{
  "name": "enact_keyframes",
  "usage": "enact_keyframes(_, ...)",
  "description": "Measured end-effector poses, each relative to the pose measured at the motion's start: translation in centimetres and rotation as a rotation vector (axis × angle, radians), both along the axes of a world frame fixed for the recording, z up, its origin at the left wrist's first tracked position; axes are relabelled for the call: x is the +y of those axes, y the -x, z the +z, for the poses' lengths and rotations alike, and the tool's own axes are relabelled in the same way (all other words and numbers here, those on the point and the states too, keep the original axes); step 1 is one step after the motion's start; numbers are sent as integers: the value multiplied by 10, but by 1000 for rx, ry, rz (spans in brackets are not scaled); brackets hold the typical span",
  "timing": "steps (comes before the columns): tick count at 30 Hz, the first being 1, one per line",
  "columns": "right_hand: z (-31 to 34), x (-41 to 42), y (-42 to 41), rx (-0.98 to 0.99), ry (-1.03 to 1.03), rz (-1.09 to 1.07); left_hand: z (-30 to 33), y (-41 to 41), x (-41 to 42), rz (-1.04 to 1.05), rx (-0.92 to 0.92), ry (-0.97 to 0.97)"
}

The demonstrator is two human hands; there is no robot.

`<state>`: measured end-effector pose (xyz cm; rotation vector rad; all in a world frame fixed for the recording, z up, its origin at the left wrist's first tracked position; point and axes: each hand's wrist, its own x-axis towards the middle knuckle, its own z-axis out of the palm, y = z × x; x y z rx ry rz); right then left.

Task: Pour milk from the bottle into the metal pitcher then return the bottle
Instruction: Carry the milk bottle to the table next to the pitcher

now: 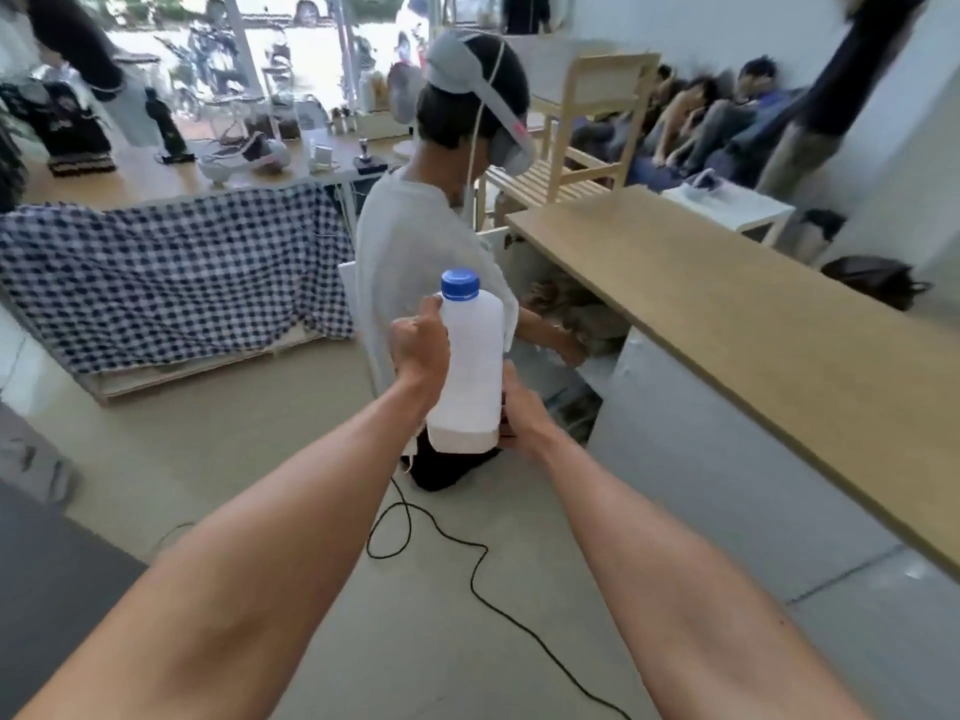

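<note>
Both hands hold the white milk bottle (471, 366) upright in the air, left of the wooden counter (753, 324). The left hand (420, 345) grips its side; the right hand (522, 413) clasps its base. The blue cap (460, 283) is on.

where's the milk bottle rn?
Head view, centre: the milk bottle is upright in mid-air, held by the left hand and right hand, left of the wooden counter.

A casual studio-like workroom: wooden counter (727, 304), cluttered table (156, 179), people lounging on a sofa (691, 142).
</note>
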<state>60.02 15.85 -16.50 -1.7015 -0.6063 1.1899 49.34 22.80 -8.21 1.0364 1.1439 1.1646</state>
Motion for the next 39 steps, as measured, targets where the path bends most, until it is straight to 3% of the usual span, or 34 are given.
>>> enact_keyframes(18,9,-224,-348,32,-25,-580,9,-396,-165,-629,16,36)
enact_keyframes(27,-9,-292,-436,68,-40,-850,1,-507,-227,-894,42,79)
enact_keyframes(39,-46,-298,-512,69,-57,-1023,-36,-595,-241,-1089,56,78)
